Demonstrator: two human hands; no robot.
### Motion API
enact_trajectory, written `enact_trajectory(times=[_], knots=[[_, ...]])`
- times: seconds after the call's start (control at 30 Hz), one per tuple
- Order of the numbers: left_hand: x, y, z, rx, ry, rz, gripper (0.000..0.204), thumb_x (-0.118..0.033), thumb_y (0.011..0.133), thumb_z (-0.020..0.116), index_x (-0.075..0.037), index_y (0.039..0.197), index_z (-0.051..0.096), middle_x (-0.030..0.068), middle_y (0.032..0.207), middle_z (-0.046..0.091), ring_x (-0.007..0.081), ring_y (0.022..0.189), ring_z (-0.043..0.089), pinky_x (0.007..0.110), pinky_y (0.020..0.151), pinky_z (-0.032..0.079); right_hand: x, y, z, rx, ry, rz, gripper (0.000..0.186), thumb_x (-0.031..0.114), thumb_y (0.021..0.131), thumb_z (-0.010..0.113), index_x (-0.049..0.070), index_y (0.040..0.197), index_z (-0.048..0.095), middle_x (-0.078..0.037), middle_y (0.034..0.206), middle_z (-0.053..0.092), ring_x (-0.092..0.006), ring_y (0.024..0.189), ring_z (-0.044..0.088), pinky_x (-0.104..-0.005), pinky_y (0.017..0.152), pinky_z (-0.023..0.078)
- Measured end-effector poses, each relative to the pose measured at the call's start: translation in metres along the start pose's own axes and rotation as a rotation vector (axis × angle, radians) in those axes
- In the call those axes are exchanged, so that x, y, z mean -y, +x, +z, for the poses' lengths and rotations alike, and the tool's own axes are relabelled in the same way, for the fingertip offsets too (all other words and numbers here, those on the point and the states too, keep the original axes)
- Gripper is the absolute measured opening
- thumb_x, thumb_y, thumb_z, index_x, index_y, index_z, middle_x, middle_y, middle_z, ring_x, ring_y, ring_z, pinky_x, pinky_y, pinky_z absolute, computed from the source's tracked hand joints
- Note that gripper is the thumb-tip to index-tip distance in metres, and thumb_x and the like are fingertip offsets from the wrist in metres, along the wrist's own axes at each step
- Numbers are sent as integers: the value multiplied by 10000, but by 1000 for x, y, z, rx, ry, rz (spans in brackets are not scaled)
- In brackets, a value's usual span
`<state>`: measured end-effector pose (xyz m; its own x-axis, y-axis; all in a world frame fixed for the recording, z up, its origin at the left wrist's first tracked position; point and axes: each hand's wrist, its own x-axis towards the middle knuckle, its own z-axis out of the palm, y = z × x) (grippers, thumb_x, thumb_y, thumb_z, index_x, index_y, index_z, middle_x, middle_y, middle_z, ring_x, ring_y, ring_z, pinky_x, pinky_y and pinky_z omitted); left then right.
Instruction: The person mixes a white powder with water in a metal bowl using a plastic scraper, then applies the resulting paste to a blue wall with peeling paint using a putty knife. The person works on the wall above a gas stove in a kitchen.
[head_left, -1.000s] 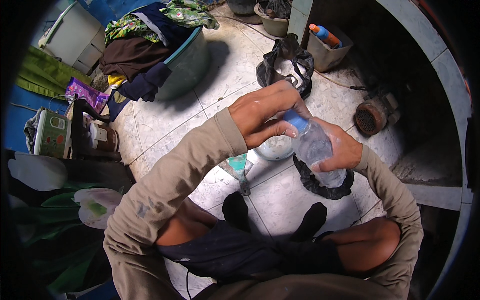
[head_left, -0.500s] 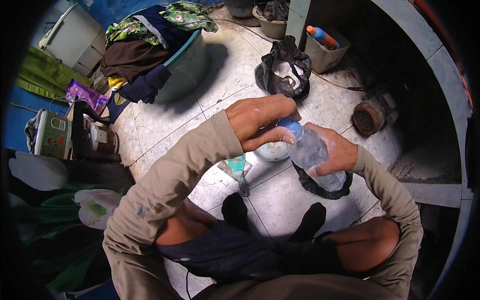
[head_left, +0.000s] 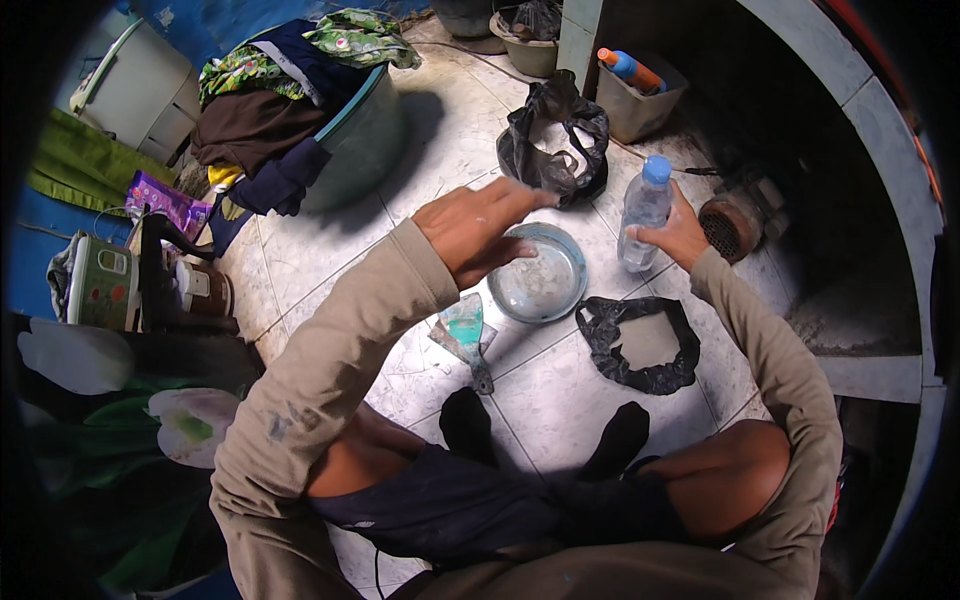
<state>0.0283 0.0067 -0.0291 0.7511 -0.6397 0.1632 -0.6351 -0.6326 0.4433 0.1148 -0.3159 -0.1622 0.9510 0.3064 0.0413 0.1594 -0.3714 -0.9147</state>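
My right hand (head_left: 680, 230) is wrapped round a clear plastic bottle (head_left: 643, 212) with a blue cap, standing upright near the floor at the right. My left hand (head_left: 475, 232) hovers empty above the left rim of a round, pale blue metal bowl (head_left: 553, 285), its fingers stretched out and apart from the thumb. Whitish residue coats the bowl's inside. Below it on the tiles lies a scraper (head_left: 464, 335) with a turquoise part and a dirty handle. A black plastic bag (head_left: 684, 345) with its rim rolled down holds grey-white material close to my right foot.
Another black bag (head_left: 520, 140) with white contents stands beyond the bowl. A green tub (head_left: 365, 150) heaped with clothes is at the far left. At the right are a rusty motor (head_left: 730, 225) and a bin (head_left: 640, 108) with an orange-and-blue bottle (head_left: 632, 70).
My left hand has come off the bottle's cap and moved left. The right hand has carried the bottle right and stood it upright, uncovering the bowl and the near bag.
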Motion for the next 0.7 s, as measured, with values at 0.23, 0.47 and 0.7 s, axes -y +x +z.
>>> enact_trajectory(times=[0.23, 0.47, 0.7], knots=[[12, -12, 3, 157, 0, -123, 346, -192, 879, 633, -74, 1198, 567, 137, 1039, 630, 296, 911, 652, 409, 779, 504, -103, 25, 3, -247, -47, 134, 824, 138, 628, 848, 28, 1289, 368, -153, 1184, 562, -272, 1105, 559, -346, 984, 423], [32, -25, 8, 255, 106, -285, 309, -241, 875, 642, -96, 1146, 598, 126, 1038, 639, 284, 891, 667, 398, 769, 515, -146, 12, -8, -273, -29, 243, 925, 142, 635, 846, 16, 1354, 278, -195, 1248, 523, -270, 1190, 507, -344, 1028, 385], [102, -71, 42, 488, -612, -630, 388, -380, 926, 600, -2, 1000, 640, 81, 883, 677, 169, 811, 660, 319, 744, 512, -161, -2, -32, -89, -335, 274, 891, 179, 689, 784, 29, 1409, 282, -188, 1294, 502, -288, 1175, 522, -372, 1003, 412]])
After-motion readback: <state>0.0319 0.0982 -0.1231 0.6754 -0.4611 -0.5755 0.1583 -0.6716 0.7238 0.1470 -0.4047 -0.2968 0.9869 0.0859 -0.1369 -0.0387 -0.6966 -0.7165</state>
